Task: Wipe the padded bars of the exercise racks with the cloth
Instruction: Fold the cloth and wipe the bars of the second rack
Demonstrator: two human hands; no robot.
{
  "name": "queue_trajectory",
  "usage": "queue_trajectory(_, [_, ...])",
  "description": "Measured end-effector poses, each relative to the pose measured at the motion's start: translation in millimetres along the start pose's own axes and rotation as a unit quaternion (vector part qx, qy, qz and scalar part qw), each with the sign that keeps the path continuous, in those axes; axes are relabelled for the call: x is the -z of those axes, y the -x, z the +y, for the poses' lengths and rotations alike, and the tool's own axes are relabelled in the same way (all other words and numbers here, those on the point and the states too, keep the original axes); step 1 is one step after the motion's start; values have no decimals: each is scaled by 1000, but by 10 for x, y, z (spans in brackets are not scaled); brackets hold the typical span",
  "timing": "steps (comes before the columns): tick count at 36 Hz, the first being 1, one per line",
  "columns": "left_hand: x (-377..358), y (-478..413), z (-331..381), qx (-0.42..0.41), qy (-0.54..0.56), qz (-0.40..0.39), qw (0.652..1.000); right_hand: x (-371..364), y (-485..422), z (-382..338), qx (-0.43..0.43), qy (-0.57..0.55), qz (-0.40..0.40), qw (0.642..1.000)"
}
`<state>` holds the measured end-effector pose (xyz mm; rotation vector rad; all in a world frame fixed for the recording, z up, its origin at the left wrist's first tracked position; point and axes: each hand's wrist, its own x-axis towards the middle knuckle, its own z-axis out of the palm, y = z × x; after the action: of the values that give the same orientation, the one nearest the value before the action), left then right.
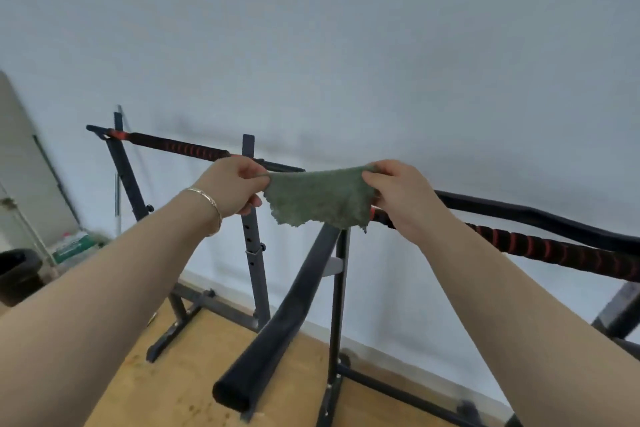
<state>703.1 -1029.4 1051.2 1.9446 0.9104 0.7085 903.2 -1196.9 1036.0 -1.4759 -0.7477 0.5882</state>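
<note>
Pale wall (346,45) fills the upper frame, with wooden floor (173,374) at the lower left. A black padded bar (277,329) runs from centre to the lower edge. A red-and-black wrapped bar (554,250) crosses at right and a second wrapped bar (180,146) at upper left. At centre, the left hand (232,189) and right hand (405,198), fingers curled, each pinch an upper corner of the green cloth (318,199). It is stretched between them over the padded bar's far end; contact cannot be told. A bracelet (211,204) circles the left wrist.

A plain pale wall (346,45) fills most of the view, evenly lit. A white baseboard (398,354) meets a light wooden floor (166,385). At far left stand a pale panel (31,166), a black bin (17,270) and blurred green-and-white packages (71,248).
</note>
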Motion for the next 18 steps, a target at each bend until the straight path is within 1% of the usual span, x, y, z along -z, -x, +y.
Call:
queue_trajectory(2, [-16, -109, -178, 20, 24, 13, 999, -152, -259, 22, 16, 25, 15, 999])
queue_trajectory(3, [-34, -156, -271, 32, 36, 17, 999, -224, -379, 31, 39, 53, 27, 997])
queue_trajectory(5, [-89, -238, -446, 56, 54, 18, 997, -358, -601, 46, 106, 129, 48, 985])
queue_trajectory(7, [-157, -296, -601, 81, 74, 17, 994, -474, -788, 77, 160, 194, 44, 967])
queue_trajectory(13, [-375, -408, -943, 151, 108, 5, 983, -755, -1285, 227, 214, 266, -17, 940])
queue_trajectory(18, [-497, -472, -1156, 189, 114, 11, 975, -924, -1694, 315, 222, 336, -98, 910])
